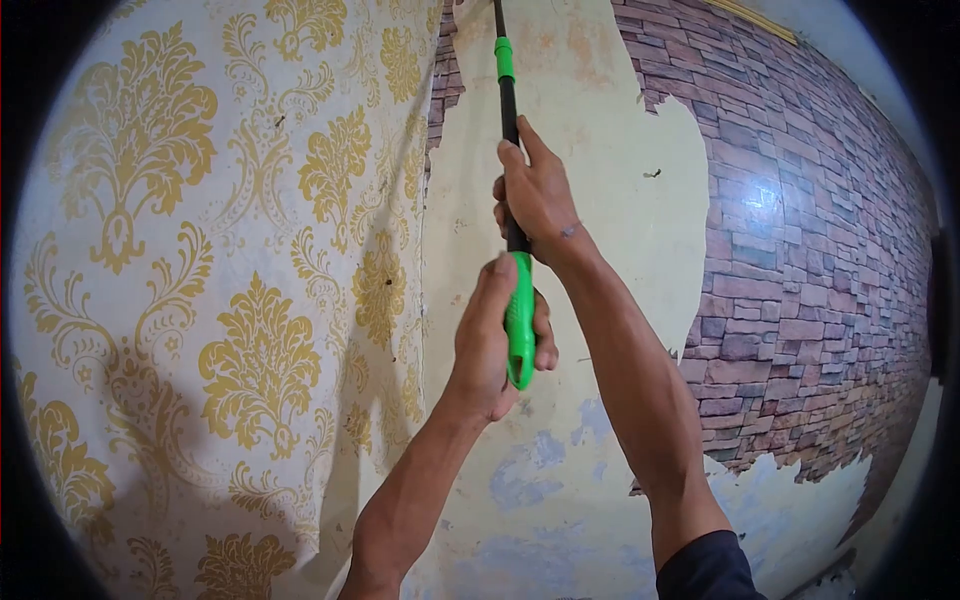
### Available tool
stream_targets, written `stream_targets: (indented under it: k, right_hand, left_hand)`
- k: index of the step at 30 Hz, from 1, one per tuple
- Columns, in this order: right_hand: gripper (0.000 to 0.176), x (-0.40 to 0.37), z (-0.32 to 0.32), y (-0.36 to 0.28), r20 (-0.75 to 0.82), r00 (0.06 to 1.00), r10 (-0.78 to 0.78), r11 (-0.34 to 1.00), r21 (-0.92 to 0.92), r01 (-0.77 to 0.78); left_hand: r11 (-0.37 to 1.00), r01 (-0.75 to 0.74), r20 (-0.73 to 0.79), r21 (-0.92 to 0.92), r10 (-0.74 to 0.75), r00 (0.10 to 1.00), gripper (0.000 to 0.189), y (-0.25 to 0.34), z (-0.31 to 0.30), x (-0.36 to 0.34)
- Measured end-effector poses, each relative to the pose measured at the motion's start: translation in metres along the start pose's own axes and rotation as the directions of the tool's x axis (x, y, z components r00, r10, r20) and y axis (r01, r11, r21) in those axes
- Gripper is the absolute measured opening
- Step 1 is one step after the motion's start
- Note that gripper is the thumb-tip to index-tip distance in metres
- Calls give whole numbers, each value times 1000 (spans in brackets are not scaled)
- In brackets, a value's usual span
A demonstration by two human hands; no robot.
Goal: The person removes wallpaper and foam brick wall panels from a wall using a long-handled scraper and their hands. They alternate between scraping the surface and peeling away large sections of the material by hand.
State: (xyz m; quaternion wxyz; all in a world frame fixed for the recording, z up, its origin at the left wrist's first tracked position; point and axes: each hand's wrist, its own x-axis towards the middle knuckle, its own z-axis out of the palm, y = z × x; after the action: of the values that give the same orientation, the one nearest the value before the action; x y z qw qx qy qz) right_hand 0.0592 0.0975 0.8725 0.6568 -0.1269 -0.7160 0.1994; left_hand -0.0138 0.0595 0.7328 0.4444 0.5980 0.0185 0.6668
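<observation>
Both hands grip one long pole (508, 105), black with green parts, that runs up past the top edge of the head view. My left hand (487, 325) is wrapped round the green end handle (521, 310), which has a hanging hole at its tip. Higher up, my right hand (537, 190) closes on the black shaft, with the index finger stretched along it. A green collar (504, 60) sits on the pole above that hand. The pole's far end is out of view. Behind it is a bare, patchy cream wall (590, 250).
To the left hangs white wallpaper with gold damask patterns (260, 360), its right edge loose from the wall. Stone-patterned wallpaper (800, 270) with torn edges covers the right side. A yellow strip (755, 18) runs along the top right. Shadows fall on the damask paper.
</observation>
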Motion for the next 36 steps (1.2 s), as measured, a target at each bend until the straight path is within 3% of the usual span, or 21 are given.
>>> stream_targets:
  k: [2,4,7,10,14,17,19,22,26,28,30,32,34,36]
  right_hand:
    - [68,11,6,2,-26,999,-36,999,24,37]
    - [66,19,5,0,-38,999,-36,999,22,37]
    - [64,24,3,-4,-66,994,-87,988,-136,77]
    - [65,13,4,-14,-66,992,-109,969,-230,91]
    - [58,43,0,-23,-94,989,-113,973,-212,91]
    - [62,79,-4,-42,-34,995,-96,987,-132,91]
    - [61,71,-3,-49,-36,999,-26,993,-118,22]
    - [60,34,-4,-37,-17,998,-60,989,-138,57]
    - [56,85,-5,-19,-87,987,-137,953,-284,107]
    - [54,94,-2,-43,-55,997,-47,959,-283,30]
    - [51,87,-10,-21,-52,998,-39,922,-386,15]
    - [52,86,-12,-13,16,979,-205,862,-470,188]
    - [55,35,-6,-26,-75,997,-29,941,-338,2]
    - [59,79,-17,-14,-2,998,-65,872,-486,56]
  left_hand:
    - [986,32,85,-162,-18,996,36,5,-5,7]
    - [971,53,64,-231,-39,997,30,13,1,13]
    - [912,132,102,-388,-100,990,26,16,5,13]
    - [902,149,132,-405,-103,986,27,19,8,2]
    - [897,134,92,-422,-104,990,26,33,25,18]
    - [876,58,149,-479,16,989,26,51,36,51]
    - [874,65,113,-481,-12,993,26,46,36,42]
    - [886,70,82,-459,-36,996,26,37,36,16]
    - [913,45,21,-406,-40,999,26,33,30,46]
    - [912,17,62,-411,9,998,26,40,29,68]
    - [915,41,-13,-401,-51,999,26,20,28,53]
    - [914,33,8,-405,-32,999,29,21,31,40]
    - [904,49,23,-425,-43,999,31,14,33,26]
    - [920,41,0,-390,-45,999,32,16,33,33]
